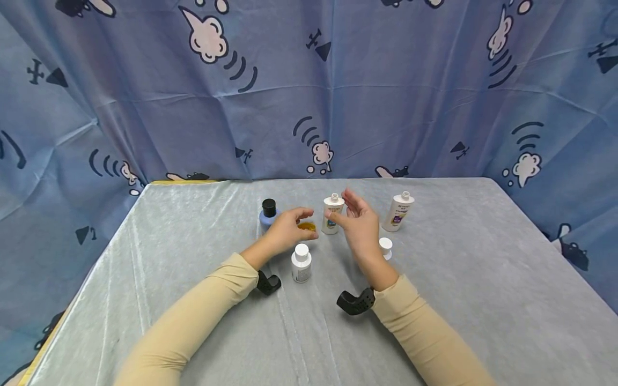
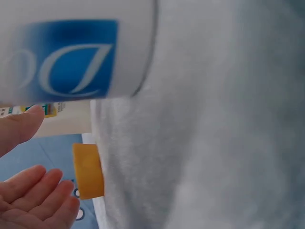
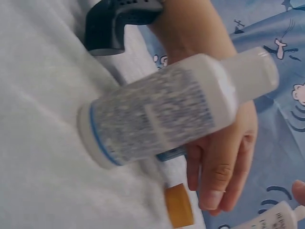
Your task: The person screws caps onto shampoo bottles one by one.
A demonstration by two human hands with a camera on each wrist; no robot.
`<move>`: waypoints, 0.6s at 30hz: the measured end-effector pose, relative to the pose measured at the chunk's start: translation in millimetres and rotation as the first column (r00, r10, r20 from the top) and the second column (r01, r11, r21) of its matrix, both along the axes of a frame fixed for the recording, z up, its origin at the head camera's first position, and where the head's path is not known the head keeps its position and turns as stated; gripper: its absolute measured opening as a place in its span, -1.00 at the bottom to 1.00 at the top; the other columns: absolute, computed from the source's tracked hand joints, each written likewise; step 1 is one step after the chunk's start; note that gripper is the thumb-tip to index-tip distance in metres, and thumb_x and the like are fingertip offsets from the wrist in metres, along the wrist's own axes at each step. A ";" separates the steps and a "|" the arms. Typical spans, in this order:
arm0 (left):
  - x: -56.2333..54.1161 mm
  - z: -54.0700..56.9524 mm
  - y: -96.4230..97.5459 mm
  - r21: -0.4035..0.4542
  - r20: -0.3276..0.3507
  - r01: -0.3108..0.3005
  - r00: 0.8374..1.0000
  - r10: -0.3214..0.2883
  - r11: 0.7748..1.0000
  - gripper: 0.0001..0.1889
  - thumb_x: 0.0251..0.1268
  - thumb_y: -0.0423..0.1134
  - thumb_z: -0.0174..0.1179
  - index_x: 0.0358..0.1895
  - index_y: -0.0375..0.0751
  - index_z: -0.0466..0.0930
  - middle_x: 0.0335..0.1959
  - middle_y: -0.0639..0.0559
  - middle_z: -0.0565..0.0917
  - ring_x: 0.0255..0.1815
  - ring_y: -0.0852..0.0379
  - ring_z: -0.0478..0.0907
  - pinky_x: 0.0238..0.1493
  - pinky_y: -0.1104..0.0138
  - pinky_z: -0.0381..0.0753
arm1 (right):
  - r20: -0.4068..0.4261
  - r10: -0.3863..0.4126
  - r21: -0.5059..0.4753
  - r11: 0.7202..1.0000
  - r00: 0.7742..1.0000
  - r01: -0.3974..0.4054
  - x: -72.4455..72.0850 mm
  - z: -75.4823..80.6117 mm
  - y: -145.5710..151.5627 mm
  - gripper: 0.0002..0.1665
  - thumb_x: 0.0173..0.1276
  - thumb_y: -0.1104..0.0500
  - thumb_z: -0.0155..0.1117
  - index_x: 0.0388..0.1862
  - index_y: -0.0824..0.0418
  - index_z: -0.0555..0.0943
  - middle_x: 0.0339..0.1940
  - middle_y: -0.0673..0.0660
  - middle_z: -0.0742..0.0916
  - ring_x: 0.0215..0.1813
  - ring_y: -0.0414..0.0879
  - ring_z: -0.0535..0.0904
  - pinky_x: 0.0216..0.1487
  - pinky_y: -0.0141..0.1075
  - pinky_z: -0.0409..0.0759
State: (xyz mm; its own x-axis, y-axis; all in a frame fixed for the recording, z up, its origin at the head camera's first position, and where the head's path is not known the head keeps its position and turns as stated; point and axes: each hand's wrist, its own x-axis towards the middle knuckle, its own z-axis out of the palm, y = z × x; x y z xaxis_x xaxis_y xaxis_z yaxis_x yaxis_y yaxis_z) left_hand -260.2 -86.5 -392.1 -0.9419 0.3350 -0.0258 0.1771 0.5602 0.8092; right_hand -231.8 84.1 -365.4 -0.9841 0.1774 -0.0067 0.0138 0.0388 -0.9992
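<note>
The step in hand, as far as can be judged, is getting the hands about two things that stand beyond the front bottle point(image 1: 301, 264), which serves as the landmark; the left hand point(image 1: 285, 230) is over the amber disc point(image 1: 307, 227), directly beyond that bottle, with thumb and fingers spread apart and clasping nothing, though contact with the rim cannot be told; the right hand point(image 1: 361, 225) is at the pale bottle point(image 1: 330, 228), beyond the front bottle and to its right, its thumb before the label, its fingers to the far side and standing apart; whether the skin touches the plastic cannot be told.

The next move, if the person means to grip, would seem to call for thumb and fingers drawn together evenly on the pale bottle's body, since its tall, slim form may tip; the amber disc, being low, likely wants a fingertip pinch.

The pale bottle stands upright, off-white, with rounded shoulders, a narrow neck and a patch of blue low on its label; the amber disc is short and flat-sided; the blue bottle point(image 1: 266, 219) with its black cap point(image 1: 269, 206) stands beyond the front bottle, to its left.
</note>
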 end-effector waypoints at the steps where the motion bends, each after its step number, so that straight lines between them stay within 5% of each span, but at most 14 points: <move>1: 0.2 -0.9 0.4 -0.003 -0.003 0.001 1.000 -0.001 1.000 -0.37 0.18 -0.27 0.42 0.33 -0.32 0.45 0.33 -0.17 0.55 0.37 -0.21 0.45 0.42 0.09 0.43 | 0.005 -0.001 0.000 1.000 1.000 0.001 -0.1 -1.8 -0.6 -0.12 0.21 0.32 0.46 0.49 0.25 0.32 0.48 0.15 0.47 0.54 -0.09 0.31 0.56 -0.35 0.21; 18: 0.4 -6.0 2.5 -0.092 0.016 -0.001 1.000 0.002 0.996 -0.45 0.18 -0.33 0.39 0.26 -0.35 0.52 0.23 -0.21 0.63 0.23 -0.10 0.57 0.33 0.13 0.52 | 0.032 -0.058 -0.111 0.992 0.998 0.062 -9.9 -29.7 -12.9 -0.23 0.16 0.49 0.40 0.38 0.44 0.39 0.35 0.37 0.55 0.41 0.09 0.44 0.49 -0.17 0.38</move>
State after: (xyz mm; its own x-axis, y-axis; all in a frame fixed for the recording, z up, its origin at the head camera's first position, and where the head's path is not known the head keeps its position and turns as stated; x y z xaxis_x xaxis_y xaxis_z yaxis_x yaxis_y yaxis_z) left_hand -259.8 -84.0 -398.1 -0.9416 0.3292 -0.0714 0.1638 0.6328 0.7568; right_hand -241.6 71.2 -395.1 -0.9708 0.2328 -0.0581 0.0416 -0.0751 -0.9963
